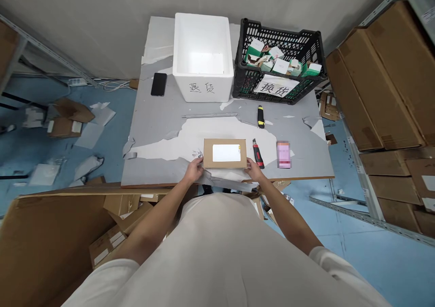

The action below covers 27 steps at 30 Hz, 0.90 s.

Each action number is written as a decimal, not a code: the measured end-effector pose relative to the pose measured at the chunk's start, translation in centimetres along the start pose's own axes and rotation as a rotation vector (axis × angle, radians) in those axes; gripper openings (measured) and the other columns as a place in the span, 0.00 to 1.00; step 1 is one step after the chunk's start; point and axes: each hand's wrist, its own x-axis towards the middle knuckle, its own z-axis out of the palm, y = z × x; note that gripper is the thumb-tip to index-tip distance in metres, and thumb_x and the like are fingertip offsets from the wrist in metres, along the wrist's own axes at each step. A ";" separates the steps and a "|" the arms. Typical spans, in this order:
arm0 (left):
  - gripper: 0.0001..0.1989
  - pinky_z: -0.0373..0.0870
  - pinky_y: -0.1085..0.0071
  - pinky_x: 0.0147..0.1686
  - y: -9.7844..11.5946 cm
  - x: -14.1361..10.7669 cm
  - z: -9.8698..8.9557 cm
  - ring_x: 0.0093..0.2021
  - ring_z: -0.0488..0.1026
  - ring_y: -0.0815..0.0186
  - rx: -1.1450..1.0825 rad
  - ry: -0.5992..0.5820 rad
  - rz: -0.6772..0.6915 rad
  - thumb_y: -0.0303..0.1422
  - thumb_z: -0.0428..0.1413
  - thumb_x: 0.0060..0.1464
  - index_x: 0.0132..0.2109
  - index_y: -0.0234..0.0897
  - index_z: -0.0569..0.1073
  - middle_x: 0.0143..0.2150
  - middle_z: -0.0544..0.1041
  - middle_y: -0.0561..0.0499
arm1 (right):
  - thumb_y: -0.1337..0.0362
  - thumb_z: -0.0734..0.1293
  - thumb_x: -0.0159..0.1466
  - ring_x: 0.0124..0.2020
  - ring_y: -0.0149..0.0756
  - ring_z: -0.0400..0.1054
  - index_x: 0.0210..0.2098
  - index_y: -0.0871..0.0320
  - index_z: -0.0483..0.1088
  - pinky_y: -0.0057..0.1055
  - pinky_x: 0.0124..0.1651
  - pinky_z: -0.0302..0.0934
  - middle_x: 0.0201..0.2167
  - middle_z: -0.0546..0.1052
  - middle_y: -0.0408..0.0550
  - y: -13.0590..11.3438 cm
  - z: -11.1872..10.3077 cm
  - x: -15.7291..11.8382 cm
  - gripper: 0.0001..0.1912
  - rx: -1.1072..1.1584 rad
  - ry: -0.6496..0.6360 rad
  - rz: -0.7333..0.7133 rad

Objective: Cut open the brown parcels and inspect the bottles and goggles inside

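Observation:
A small brown cardboard box [208, 154] with a white label on top lies near the front edge of the table. My left hand [194, 170] grips its left end, and my right hand [253, 169] grips its right end near the lower corner. Just right of the box is a red and black utility knife [258, 154]. A yellow and black utility knife [260, 117] lies farther back. To the right sits a pink, blurred card or packet [283, 155]. What is inside the box is hidden.
At the back of the table [152, 130] stand a white foam box [204, 89] and a black plastic crate [243, 78] holding several small green and white boxes. A black phone [158, 84] lies back left. A large open carton [50, 234] stands front left; shelved cartons [377, 80] line the right.

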 end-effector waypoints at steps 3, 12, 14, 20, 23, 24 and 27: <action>0.31 0.70 0.55 0.52 -0.1 -0.5 0.2 0.54 0.71 0.52 0.005 -0.029 0.029 0.32 0.58 0.41 0.57 0.35 0.71 0.55 0.73 0.41 | 0.71 0.67 0.50 0.50 0.41 0.70 0.55 0.56 0.64 0.43 0.56 0.62 0.53 0.73 0.53 -0.2 0.5 -0.7 0.32 -0.024 0.011 0.007; 0.26 0.72 0.64 0.42 4.1 0.2 -1.7 0.44 0.73 0.59 0.067 0.081 0.042 0.48 0.52 0.54 0.51 0.34 0.75 0.45 0.76 0.44 | 0.52 0.58 0.64 0.45 0.40 0.69 0.45 0.61 0.71 0.38 0.51 0.62 0.45 0.75 0.55 -4.8 -1.5 0.1 0.21 -0.284 0.006 -0.182; 0.25 0.71 0.65 0.42 4.8 0.8 -1.7 0.41 0.73 0.60 0.083 0.130 0.030 0.48 0.50 0.56 0.49 0.35 0.77 0.42 0.77 0.45 | 0.50 0.55 0.66 0.44 0.41 0.69 0.40 0.61 0.72 0.37 0.50 0.61 0.40 0.76 0.55 -5.9 -1.6 0.7 0.23 -0.412 0.022 -0.169; 0.24 0.69 0.64 0.46 4.9 1.7 -1.3 0.43 0.73 0.60 0.085 0.146 -0.011 0.48 0.49 0.56 0.49 0.36 0.77 0.43 0.77 0.46 | 0.47 0.51 0.66 0.39 0.39 0.69 0.34 0.60 0.71 0.32 0.43 0.60 0.35 0.76 0.52 -6.9 -1.3 1.8 0.26 -0.483 0.010 -0.111; 0.28 0.71 0.63 0.45 4.6 1.5 -1.1 0.44 0.73 0.60 0.087 0.115 -0.001 0.47 0.56 0.50 0.55 0.36 0.73 0.47 0.75 0.45 | 0.47 0.50 0.67 0.35 0.38 0.69 0.32 0.60 0.70 0.31 0.40 0.60 0.30 0.75 0.49 -6.6 -1.2 2.1 0.27 -0.483 0.012 -0.098; 0.31 0.71 0.64 0.44 4.5 1.3 -1.0 0.45 0.72 0.60 0.088 0.105 0.002 0.47 0.59 0.48 0.57 0.36 0.71 0.50 0.74 0.44 | 0.47 0.49 0.67 0.34 0.37 0.68 0.32 0.59 0.70 0.30 0.39 0.60 0.29 0.75 0.49 -6.4 -1.2 2.1 0.28 -0.475 0.011 -0.090; 0.38 0.73 0.63 0.41 4.6 0.7 -0.4 0.47 0.72 0.58 0.096 0.105 0.011 0.45 0.61 0.46 0.62 0.33 0.64 0.55 0.70 0.38 | 0.49 0.46 0.68 0.34 0.35 0.69 0.36 0.58 0.71 0.30 0.39 0.62 0.32 0.75 0.47 -5.5 -1.5 2.3 0.28 -0.472 0.079 -0.027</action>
